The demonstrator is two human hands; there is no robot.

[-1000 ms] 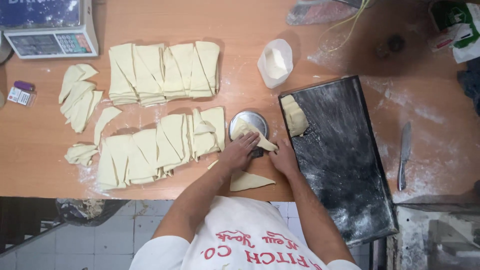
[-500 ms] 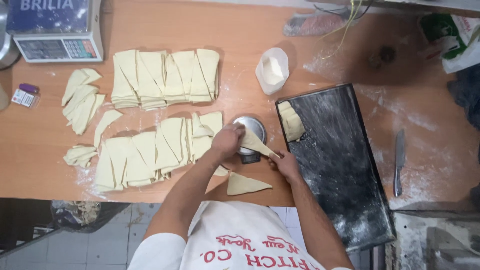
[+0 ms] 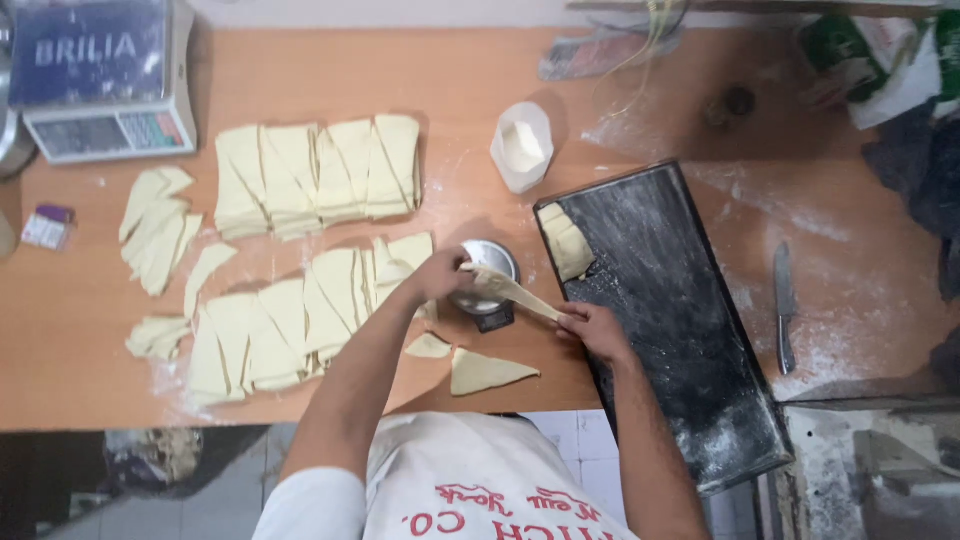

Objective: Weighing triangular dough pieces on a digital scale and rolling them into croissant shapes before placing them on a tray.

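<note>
Pale dough strip [image 3: 510, 291] stretched between both hands, held over the small round metal scale [image 3: 487, 270] near the tabletop's front edge. Left hand [image 3: 438, 275] pinches the upper end right above the scale pan; right hand [image 3: 590, 327] grips the lower end, just beside the black tray's left edge. Both hands closed on the strip. Strip runs diagonally, up-left to down-right, clear of the wooden tabletop [image 3: 420, 70].

Around it:
- Black floured tray [image 3: 680, 330] to the right of the scale, angled, its lower end hanging past the tabletop's front edge. One folded dough piece [image 3: 566, 242] sits in its upper-left corner.
- Two loose dough triangles on the tabletop in front of the scale: small one [image 3: 428, 346], bigger one [image 3: 487, 371], near each other, apart.
- Two rows of cut dough triangles left of the scale, overlapping: far row [image 3: 315, 175], near row [image 3: 290, 315]. Near row's right end lies under the left forearm.
- Dough offcuts [image 3: 155, 225] heaped at the far left.
- White cup of flour [image 3: 521, 146] behind the scale, just off the tray's top corner.
- Knife [image 3: 784, 305] right of the tray, on a floured patch, well apart from the hands.
- Large digital weighing scale [image 3: 105, 80] at the top-left corner.
</note>
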